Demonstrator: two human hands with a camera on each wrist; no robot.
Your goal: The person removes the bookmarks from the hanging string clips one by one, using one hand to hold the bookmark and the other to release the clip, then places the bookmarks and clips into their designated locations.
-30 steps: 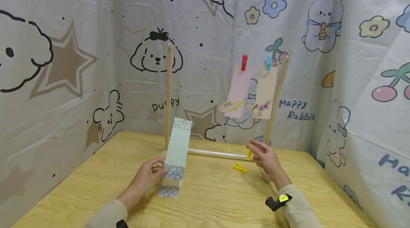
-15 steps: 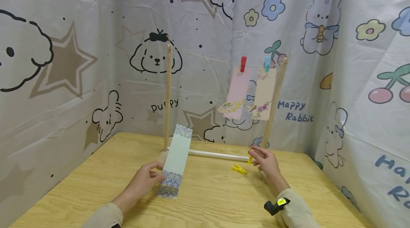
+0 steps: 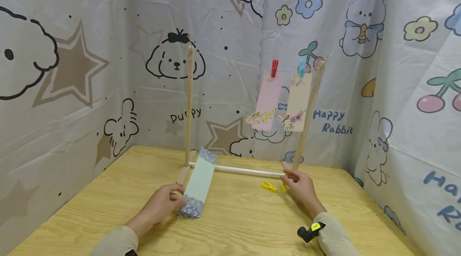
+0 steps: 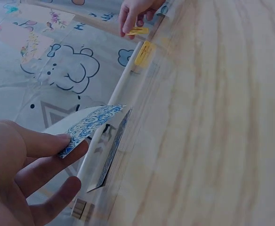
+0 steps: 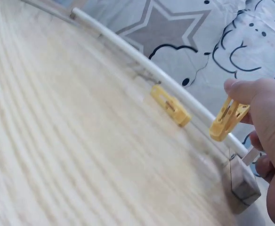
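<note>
Yellow at the right, a clip (image 5: 221, 127) sits in a thumb-and-finger pinch of the right hand (image 3: 301, 190); the left hand (image 3: 162, 205), other fingers loosely bent, pinches the near end of the card (image 3: 199, 182) over the table (image 3: 237, 224) at left. A light edge hold should keep thin card from creasing; pressing the clip's tails should spread it evenly. The card is pale green, tilted, blue lace-patterned at both ends.

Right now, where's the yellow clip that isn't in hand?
In the head view, the loose yellow clip lies on the table, right of centre, just left of the right hand and on the near side of the white rod.
</note>
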